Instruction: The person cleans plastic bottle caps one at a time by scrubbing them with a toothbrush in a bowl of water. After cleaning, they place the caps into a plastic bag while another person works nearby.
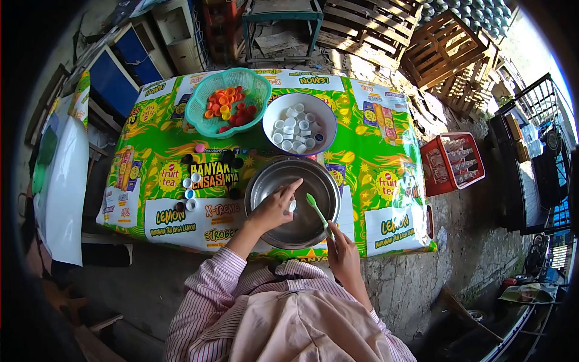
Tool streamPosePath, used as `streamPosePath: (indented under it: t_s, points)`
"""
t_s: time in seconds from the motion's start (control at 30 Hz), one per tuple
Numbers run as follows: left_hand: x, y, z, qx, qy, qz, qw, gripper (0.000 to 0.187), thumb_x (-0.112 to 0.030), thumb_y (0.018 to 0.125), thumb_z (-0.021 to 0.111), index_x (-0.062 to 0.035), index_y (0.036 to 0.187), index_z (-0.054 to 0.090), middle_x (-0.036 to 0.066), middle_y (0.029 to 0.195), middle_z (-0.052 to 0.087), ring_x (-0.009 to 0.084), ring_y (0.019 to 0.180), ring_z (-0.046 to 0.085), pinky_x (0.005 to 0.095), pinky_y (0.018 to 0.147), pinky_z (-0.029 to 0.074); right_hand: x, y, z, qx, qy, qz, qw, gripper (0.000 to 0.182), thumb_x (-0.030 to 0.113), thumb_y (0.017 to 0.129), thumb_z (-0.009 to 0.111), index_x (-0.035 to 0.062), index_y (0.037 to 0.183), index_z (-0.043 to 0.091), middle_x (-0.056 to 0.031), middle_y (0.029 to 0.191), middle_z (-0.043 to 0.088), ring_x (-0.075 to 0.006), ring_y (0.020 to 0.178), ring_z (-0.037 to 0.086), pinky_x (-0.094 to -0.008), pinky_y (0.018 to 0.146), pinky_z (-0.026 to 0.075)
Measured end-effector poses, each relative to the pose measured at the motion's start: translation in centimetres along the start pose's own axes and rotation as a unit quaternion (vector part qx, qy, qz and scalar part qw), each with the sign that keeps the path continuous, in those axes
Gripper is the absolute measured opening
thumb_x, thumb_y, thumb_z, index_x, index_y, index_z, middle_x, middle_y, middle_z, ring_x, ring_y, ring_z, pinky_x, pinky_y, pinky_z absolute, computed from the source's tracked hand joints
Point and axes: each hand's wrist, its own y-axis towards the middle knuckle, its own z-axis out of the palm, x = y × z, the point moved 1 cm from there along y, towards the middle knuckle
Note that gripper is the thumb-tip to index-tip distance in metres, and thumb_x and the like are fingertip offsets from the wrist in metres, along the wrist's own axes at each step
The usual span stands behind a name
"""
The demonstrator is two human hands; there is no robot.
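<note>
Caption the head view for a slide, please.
Left hand holds a white cap, right hand a brush, over a metal bowl.

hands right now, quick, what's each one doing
Left hand: closed on a white cap, index finger extended.
Right hand: closed around a green-and-white brush.
</note>
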Motion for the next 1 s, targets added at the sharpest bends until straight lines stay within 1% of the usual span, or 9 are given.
streamPosePath:
  t_s: [0.2, 0.4, 0.43, 0.57, 0.63, 0.73, 0.83, 0.87, 1.0]
  points:
    - [0.6, -0.1, 0.2, -0.024, -0.096, -0.052, 0.994, 0.088, -0.003, 0.066, 0.070, -0.0120, 0.139, 0.022, 0.009, 0.090, 0.059, 0.0222, 0.083, 0.060, 0.0333, 0.075, 0.050, -0.2, -0.4, 0.1, -0.021, -0.006, -0.018, 1.000, 0.040, 0.006, 0.085, 0.053, 0.0079, 0.125, 0.047, -0.0224, 0.093, 0.061, -0.0366, 0.072, 0.060, -0.0405, 0.060, 0.047]
    - [0.1, -1.7, 1.2, -0.059, -0.090, -0.076, 0.991, 0.030, -0.008, 0.080, 0.064, 0.0009, 0.108, 0.056, 0.010, 0.098, 0.057, 0.0200, 0.080, 0.062, 0.0278, 0.074, 0.050, -0.3, -1.2, 0.5, -0.034, -0.005, -0.019, 0.999, 0.039, 0.006, 0.086, 0.052, 0.0055, 0.124, 0.047, -0.0212, 0.092, 0.061, -0.0373, 0.072, 0.061, -0.0418, 0.061, 0.048]
    - [0.0, -1.8, 1.3, -0.061, -0.089, -0.075, 0.991, 0.030, -0.008, 0.080, 0.064, 0.0009, 0.108, 0.056, 0.010, 0.098, 0.057, 0.0200, 0.080, 0.062, 0.0278, 0.074, 0.050, -0.4, -1.2, 0.6, -0.039, -0.004, -0.025, 0.999, 0.039, 0.006, 0.086, 0.052, 0.0049, 0.124, 0.046, -0.0212, 0.090, 0.061, -0.0375, 0.073, 0.061, -0.0418, 0.061, 0.048]
    - [1.1, -2.3, 1.9, -0.084, -0.382, -0.209, 0.896, 0.033, -0.024, 0.093, 0.050, -0.0065, 0.121, 0.053, 0.005, 0.108, 0.057, 0.0112, 0.085, 0.058, 0.0240, 0.069, 0.050, -0.3, -1.2, 0.9, -0.074, 0.017, -0.040, 0.996, 0.041, 0.006, 0.086, 0.051, 0.0059, 0.126, 0.045, -0.0204, 0.089, 0.061, -0.0373, 0.072, 0.060, -0.0418, 0.061, 0.047]
    - [0.6, -2.5, 1.7, -0.097, -0.597, -0.236, 0.760, 0.037, -0.028, 0.096, 0.043, -0.0086, 0.127, 0.049, 0.002, 0.101, 0.060, 0.0078, 0.085, 0.055, 0.0228, 0.071, 0.047, 0.4, -0.8, 0.7, -0.071, 0.016, -0.057, 0.996, 0.044, 0.006, 0.087, 0.051, 0.0094, 0.130, 0.043, -0.0200, 0.088, 0.061, -0.0373, 0.072, 0.060, -0.0417, 0.061, 0.046]
    - [0.6, -2.5, 1.8, -0.101, -0.625, -0.229, 0.740, 0.037, -0.029, 0.095, 0.043, -0.0085, 0.126, 0.049, 0.001, 0.111, 0.057, 0.0065, 0.084, 0.054, 0.0222, 0.072, 0.047, 2.0, -0.7, 0.3, -0.018, 0.020, -0.011, 1.000, 0.044, 0.003, 0.087, 0.049, 0.0095, 0.130, 0.044, -0.0245, 0.102, 0.060, -0.0389, 0.083, 0.061, -0.0382, 0.071, 0.048]
    - [0.5, -2.2, 2.1, -0.103, -0.627, -0.212, 0.742, 0.034, -0.026, 0.095, 0.045, -0.0087, 0.123, 0.052, 0.001, 0.118, 0.055, 0.0061, 0.083, 0.055, 0.0223, 0.071, 0.047, 2.0, -0.4, 1.9, 0.000, 0.039, -0.045, 0.998, 0.048, 0.005, 0.087, 0.050, 0.0190, 0.132, 0.043, -0.0202, 0.087, 0.060, -0.0375, 0.071, 0.059, -0.0419, 0.061, 0.046]
    - [0.4, -2.1, 2.2, -0.103, -0.615, -0.198, 0.756, 0.033, -0.026, 0.095, 0.045, -0.0086, 0.122, 0.053, 0.001, 0.118, 0.055, 0.0056, 0.084, 0.054, 0.0223, 0.072, 0.047, 2.1, -0.4, 2.1, 0.043, 0.045, -0.021, 0.998, 0.045, 0.002, 0.086, 0.050, 0.0132, 0.130, 0.045, -0.0226, 0.099, 0.061, -0.0380, 0.083, 0.062, -0.0386, 0.070, 0.049]
    - [1.7, -2.2, 3.0, -0.093, -0.581, -0.218, 0.779, 0.031, -0.026, 0.095, 0.045, -0.0079, 0.119, 0.055, 0.002, 0.116, 0.056, 0.0059, 0.085, 0.054, 0.0224, 0.073, 0.047, 1.0, 0.0, 2.9, 0.014, 0.064, -0.021, 0.998, 0.048, 0.004, 0.087, 0.050, 0.0173, 0.132, 0.043, -0.0229, 0.092, 0.060, -0.0381, 0.075, 0.061, -0.0400, 0.063, 0.048]
